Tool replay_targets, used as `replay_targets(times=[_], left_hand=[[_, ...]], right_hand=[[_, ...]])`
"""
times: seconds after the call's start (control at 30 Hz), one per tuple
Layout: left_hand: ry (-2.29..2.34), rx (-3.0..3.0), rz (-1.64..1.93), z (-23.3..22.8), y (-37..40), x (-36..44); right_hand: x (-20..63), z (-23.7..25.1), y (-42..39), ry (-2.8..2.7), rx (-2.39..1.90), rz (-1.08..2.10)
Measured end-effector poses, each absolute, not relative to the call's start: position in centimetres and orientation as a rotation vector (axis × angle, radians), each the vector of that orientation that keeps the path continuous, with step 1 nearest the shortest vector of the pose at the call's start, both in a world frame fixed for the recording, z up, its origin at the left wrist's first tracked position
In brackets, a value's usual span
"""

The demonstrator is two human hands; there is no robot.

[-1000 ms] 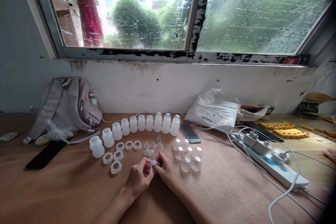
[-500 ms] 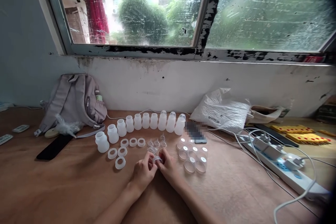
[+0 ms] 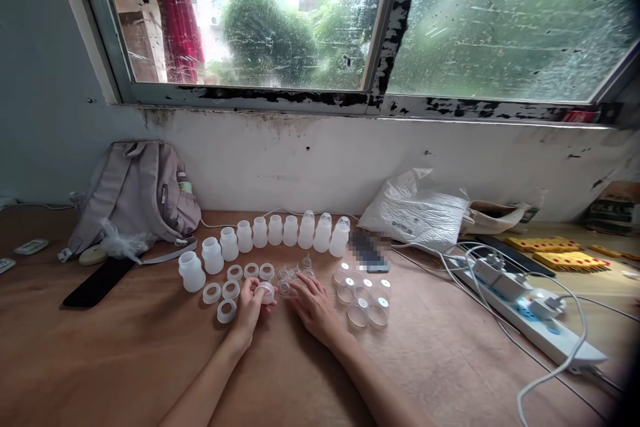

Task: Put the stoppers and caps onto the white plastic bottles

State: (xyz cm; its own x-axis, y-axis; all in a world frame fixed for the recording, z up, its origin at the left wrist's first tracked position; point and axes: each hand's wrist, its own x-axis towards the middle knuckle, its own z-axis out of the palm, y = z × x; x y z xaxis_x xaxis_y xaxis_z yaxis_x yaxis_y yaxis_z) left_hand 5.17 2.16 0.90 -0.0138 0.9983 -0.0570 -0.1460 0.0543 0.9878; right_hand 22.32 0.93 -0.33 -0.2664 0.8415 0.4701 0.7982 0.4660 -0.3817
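My left hand (image 3: 249,310) is closed around a white bottle collar ring (image 3: 267,291), tilted so its round face shows; whether a nipple sits in it I cannot make out. Beside it my right hand (image 3: 314,305) lies with fingers stretched out, their tips at a cluster of clear silicone nipples (image 3: 284,287). Several loose collar rings (image 3: 227,311) lie left of my left hand. To the right of my right hand stand several clear domed caps (image 3: 358,313). Behind everything curves a row of translucent baby bottles (image 3: 212,256), three at the right end wearing clear caps.
A mauve backpack (image 3: 135,193) and a black phone (image 3: 100,283) are at the left. Behind the caps lies another phone (image 3: 376,259), partly blurred, before a silvery plastic package (image 3: 415,213). A power strip (image 3: 545,327) with plugs and white cables stretches along the right.
My hands have come apart. The left hand has moved left with the collar ring, and the right has opened and reached over the nipples. The view has shifted slightly.
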Motion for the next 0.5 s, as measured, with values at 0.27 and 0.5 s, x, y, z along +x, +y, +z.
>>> replay_targets(times=[0.27,0.5], left_hand=[[1.062,0.877,1.133,0.93,1.99,4.78],[0.968,0.852,1.207,1.02,1.97,4.56]], right_hand=[[22.41,-1.03,1.33,-2.137,-1.412,0.063],[22.72,-1.21,1.58,-1.955,-1.358,0.216]])
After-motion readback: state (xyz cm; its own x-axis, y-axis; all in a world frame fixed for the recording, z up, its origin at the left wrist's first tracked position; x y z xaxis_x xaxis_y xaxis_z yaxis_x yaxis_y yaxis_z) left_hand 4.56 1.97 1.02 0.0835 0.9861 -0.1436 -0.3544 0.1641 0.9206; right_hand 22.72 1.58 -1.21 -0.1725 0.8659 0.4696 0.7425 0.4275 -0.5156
